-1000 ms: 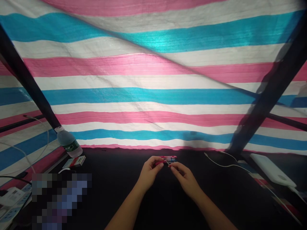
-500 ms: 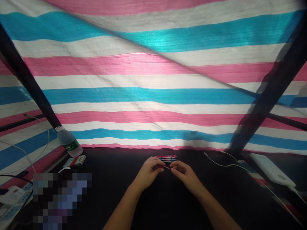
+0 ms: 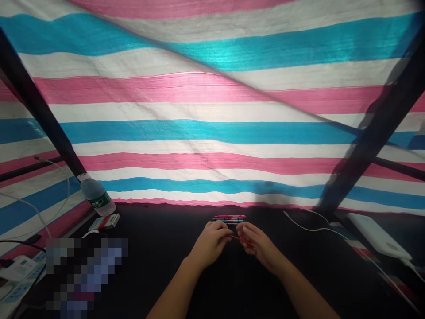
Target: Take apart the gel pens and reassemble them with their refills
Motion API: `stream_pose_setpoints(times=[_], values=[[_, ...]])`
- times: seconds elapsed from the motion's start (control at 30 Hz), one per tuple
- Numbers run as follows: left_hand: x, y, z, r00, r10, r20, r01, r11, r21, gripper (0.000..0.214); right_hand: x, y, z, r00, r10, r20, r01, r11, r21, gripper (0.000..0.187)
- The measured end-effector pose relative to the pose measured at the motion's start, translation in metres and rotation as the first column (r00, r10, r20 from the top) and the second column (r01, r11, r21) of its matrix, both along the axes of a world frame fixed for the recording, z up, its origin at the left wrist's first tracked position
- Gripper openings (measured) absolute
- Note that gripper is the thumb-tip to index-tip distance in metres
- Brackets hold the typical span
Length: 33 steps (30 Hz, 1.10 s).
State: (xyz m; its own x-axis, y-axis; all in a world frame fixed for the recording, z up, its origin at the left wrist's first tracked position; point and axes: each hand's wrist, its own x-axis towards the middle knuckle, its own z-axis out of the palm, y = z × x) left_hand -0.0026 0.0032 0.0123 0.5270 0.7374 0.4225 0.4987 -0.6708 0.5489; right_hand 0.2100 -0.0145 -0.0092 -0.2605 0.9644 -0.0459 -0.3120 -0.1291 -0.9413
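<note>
Between both hands is a slim red pen point(image 3: 236, 238), slanting slightly down to the right, with much of it hidden by fingers. My left hand point(image 3: 212, 243) is closed in a pinch at its left end. My right hand point(image 3: 260, 248) has its fingers curled round the right part. Just beyond my fingertips, several pens point(image 3: 229, 218) lie side by side on the black table point(image 3: 156, 248), the farthest one red, others with blue and white parts.
At the left stand a water bottle point(image 3: 97, 195) and a small box point(image 3: 105, 221), near a power strip point(image 3: 21, 283) with cables. A white power bank point(image 3: 378, 235) and a white cable point(image 3: 312, 228) lie at the right. Striped sheeting point(image 3: 212, 133) hangs behind the table.
My right hand has turned and its fingers have curled further round the pen. A pale piece seen between the hands before has given way to a red length. The row of pens stays put.
</note>
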Motion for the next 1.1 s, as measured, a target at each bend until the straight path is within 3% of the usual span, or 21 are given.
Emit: stream_pose_setpoints(times=[0.1,0.3,0.53,0.73,0.87,1.1], values=[[0.003,0.000,-0.002,0.996,-0.024,0.085,0.029,0.998,-0.060,0.019,0.002,-0.002,0.006,0.994,0.000,-0.110,0.000,1.000,0.002,0.040],[0.007,-0.001,-0.002,0.958,-0.036,0.284,0.096,0.975,-0.198,0.017,0.003,-0.001,0.009,0.998,-0.018,-0.066,0.020,0.999,0.031,0.059],[0.009,0.002,-0.004,0.914,0.024,0.405,0.105,0.951,-0.292,0.015,0.002,-0.001,0.010,0.985,-0.005,-0.172,0.014,0.999,0.047,0.052],[0.009,0.010,-0.017,0.803,0.162,0.574,0.162,0.867,-0.472,0.019,-0.002,0.006,0.002,0.955,-0.233,-0.184,0.245,0.968,0.050,0.029],[0.011,0.013,-0.015,0.735,0.207,0.645,0.226,0.822,-0.522,0.026,-0.005,0.007,-0.001,0.950,-0.287,-0.120,0.293,0.955,0.037,0.039],[0.009,0.015,-0.016,0.745,0.197,0.637,0.169,0.869,-0.466,0.026,-0.002,0.006,-0.003,0.970,-0.233,-0.073,0.241,0.963,0.119,0.047]])
